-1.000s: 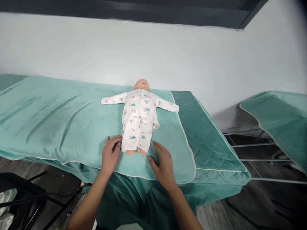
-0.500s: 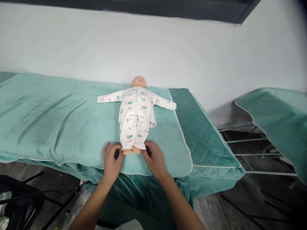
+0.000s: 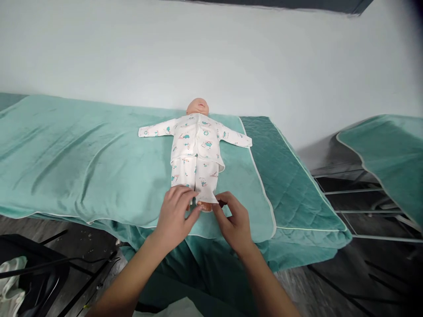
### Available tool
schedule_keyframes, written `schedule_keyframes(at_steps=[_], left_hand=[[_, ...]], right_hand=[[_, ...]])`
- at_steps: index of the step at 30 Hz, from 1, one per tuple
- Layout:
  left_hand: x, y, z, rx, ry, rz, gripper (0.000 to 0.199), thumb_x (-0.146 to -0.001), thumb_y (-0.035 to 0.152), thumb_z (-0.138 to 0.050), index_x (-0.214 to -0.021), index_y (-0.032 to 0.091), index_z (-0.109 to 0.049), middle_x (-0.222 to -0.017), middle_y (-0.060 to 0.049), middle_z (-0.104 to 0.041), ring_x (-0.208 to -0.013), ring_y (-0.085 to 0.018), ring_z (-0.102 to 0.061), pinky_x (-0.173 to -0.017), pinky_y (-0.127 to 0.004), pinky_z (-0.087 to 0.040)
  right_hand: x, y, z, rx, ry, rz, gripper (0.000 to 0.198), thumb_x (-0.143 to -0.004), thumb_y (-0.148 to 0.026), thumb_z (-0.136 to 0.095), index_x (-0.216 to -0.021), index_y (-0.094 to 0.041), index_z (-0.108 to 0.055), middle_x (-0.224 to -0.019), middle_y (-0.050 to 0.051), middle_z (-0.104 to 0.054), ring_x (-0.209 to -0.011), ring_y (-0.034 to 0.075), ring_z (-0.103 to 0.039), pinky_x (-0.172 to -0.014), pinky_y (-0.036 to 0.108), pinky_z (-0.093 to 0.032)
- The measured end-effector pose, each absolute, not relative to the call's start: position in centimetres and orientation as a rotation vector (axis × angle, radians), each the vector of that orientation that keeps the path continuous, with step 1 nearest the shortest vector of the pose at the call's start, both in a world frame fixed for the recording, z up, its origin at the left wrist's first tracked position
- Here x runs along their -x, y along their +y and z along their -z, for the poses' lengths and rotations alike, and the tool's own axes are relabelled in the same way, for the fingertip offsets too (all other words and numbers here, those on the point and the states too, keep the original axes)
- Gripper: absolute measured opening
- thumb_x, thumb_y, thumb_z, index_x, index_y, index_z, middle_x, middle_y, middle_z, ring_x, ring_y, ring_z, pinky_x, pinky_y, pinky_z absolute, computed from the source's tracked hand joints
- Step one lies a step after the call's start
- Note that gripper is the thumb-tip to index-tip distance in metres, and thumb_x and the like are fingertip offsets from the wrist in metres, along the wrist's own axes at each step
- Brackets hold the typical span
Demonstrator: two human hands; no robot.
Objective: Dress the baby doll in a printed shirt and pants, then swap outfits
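Observation:
A baby doll (image 3: 198,106) lies on its back on the green bed cover, head toward the wall and arms spread out. It wears a white printed baby jacket (image 3: 197,136) and matching baby trousers (image 3: 206,180). My right hand (image 3: 233,220) pinches the outer hem of the trouser leg on the right, drawing the cloth outward. My left hand (image 3: 178,213) lies across the other trouser leg, its thumb and fingers closed at the inner hem of that same right leg. One foot (image 3: 205,206) shows below the hem; the other is mostly hidden behind my left hand.
The light green cover (image 3: 86,145) is wrinkled on the left; a darker quilted sheet (image 3: 287,176) shows at the right end. Behind is a white wall (image 3: 165,53). A metal rack (image 3: 357,192) with green cloth stands right, and a black chair (image 3: 49,264) holding fabric is at lower left.
My left hand has moved from the outer hem of the left leg across to the right leg. My right hand still pinches its hem. The view has shifted slightly.

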State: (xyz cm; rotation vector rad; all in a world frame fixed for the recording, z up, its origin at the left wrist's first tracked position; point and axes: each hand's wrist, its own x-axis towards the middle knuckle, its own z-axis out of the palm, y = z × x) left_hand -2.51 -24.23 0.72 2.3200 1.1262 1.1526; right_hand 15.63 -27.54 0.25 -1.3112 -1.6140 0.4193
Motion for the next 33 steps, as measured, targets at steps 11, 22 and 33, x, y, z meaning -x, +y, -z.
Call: schedule_keyframes(at_steps=[11, 22, 33], left_hand=[[0.7, -23.0, -1.6, -2.460, 1.210, -0.974, 0.010, -0.094, 0.014, -0.052, -0.098, 0.020, -0.058, -0.089, -0.003, -0.064, -0.083, -0.020, -0.058, -0.075, -0.036, -0.044], [2.8, -25.2, 1.1, -2.683, 1.081, -1.113, 0.022, -0.092, 0.011, -0.057, -0.113, 0.017, -0.060, -0.099, -0.008, -0.067, -0.094, -0.023, -0.058, -0.079, -0.039, -0.045], [5.6, -25.1, 3.3, -2.470, 1.299, -1.125, 0.033, -0.092, 0.023, -0.065, -0.124, 0.022, -0.055, -0.114, -0.010, -0.062, -0.104, -0.024, -0.059, -0.088, -0.042, -0.052]], right_hand=[[-16.0, -27.8, -0.5, 1.337, -1.783, -0.205, 0.009, -0.095, -0.014, -0.058, -0.099, -0.022, -0.057, -0.083, 0.000, -0.059, -0.073, 0.013, -0.057, -0.066, 0.026, -0.045], [-16.3, -29.5, 2.8, 1.527, -1.951, -0.131, 0.011, -0.092, -0.013, -0.054, -0.094, -0.023, -0.050, -0.083, 0.001, -0.058, -0.071, 0.017, -0.058, -0.064, 0.028, -0.046], [-16.2, -30.2, 3.6, 1.517, -1.794, -0.191, 0.024, -0.094, -0.025, -0.062, -0.116, -0.024, -0.054, -0.114, 0.010, -0.062, -0.103, 0.023, -0.065, -0.085, 0.039, -0.058]])
